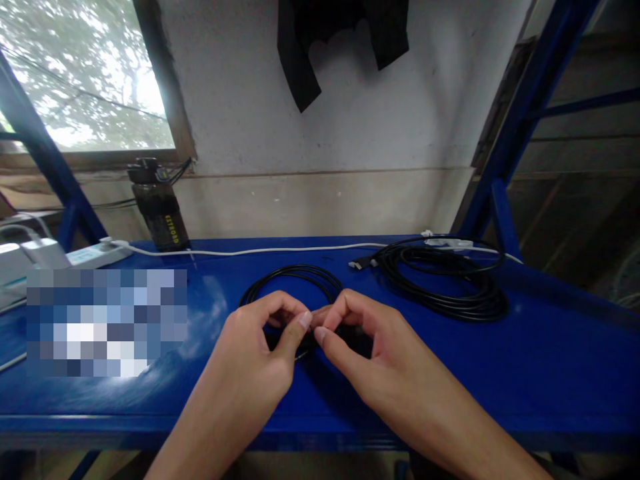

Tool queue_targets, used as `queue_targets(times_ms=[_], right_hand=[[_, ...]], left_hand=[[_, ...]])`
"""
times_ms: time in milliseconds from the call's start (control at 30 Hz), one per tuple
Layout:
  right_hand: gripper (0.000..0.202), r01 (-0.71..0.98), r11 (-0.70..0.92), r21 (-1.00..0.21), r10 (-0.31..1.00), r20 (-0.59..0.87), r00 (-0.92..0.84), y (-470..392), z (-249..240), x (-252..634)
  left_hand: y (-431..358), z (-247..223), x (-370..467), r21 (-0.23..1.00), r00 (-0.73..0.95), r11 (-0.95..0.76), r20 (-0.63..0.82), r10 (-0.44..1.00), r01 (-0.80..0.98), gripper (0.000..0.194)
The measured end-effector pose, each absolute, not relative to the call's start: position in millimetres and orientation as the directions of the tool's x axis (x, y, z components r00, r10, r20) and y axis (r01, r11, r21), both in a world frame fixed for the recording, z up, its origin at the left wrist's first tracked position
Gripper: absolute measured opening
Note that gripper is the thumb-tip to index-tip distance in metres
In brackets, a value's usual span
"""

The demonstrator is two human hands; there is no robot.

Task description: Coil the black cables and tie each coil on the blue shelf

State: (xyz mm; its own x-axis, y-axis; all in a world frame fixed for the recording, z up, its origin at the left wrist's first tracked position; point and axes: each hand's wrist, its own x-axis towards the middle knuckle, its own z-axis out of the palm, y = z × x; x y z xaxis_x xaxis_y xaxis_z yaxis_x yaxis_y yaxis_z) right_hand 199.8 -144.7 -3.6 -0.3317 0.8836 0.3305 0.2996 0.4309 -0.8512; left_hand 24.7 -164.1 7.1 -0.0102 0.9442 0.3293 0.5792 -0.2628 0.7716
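Note:
A smaller coil of black cable (pixel 300 269) is at the middle of the blue table, its near side mostly hidden behind my hands. My left hand (pixel 265 347) is closed on this coil, thumb and forefinger pinched together. My right hand (pixel 370 347) is closed too, curled over the coil's right side, with its fingertips meeting those of the left. Any small piece between the fingertips is hidden. Dark parts show beneath both palms. To the right lies a larger coil of black cable (pixel 440 303), whose black plug (pixel 359 264) points left.
A dark drinking bottle (pixel 163 213) stands at the back left of the blue table (pixel 550 360). Beside it are a white power strip (pixel 100 253) and a white cord (pixel 260 251) running along the back. Blue frame posts (pixel 520 127) rise at both sides. Part of the left is blurred out.

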Motion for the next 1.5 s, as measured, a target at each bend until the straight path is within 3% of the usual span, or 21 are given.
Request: queue_targets(times_ms=[467,867,1133,1500], right_hand=[[0.007,0.258,0.383,-0.887,0.897,0.291,-0.333,-142.5,5.5,196.2],[0.008,0.270,0.338,-0.902,0.919,0.254,-0.302,-142.8,4.0,196.3],[0.005,0.197,0.398,-0.896,0.895,0.331,-0.300,-139.8,0.5,196.5],[0.008,0.211,0.346,-0.914,0.916,0.281,-0.285,-139.9,5.2,194.8]], left_hand=[[-164.8,9.9,22.9,0.815,0.034,-0.323,0.351,0.936,0.481,0.012],[-169.4,10.8,23.6,0.806,0.045,-0.324,0.348,0.936,0.495,0.008],[-164.8,9.5,23.9,0.848,0.013,-0.291,0.319,0.948,0.444,0.009],[-163.4,8.0,21.8,0.854,0.008,-0.283,0.311,0.951,0.436,0.008]])
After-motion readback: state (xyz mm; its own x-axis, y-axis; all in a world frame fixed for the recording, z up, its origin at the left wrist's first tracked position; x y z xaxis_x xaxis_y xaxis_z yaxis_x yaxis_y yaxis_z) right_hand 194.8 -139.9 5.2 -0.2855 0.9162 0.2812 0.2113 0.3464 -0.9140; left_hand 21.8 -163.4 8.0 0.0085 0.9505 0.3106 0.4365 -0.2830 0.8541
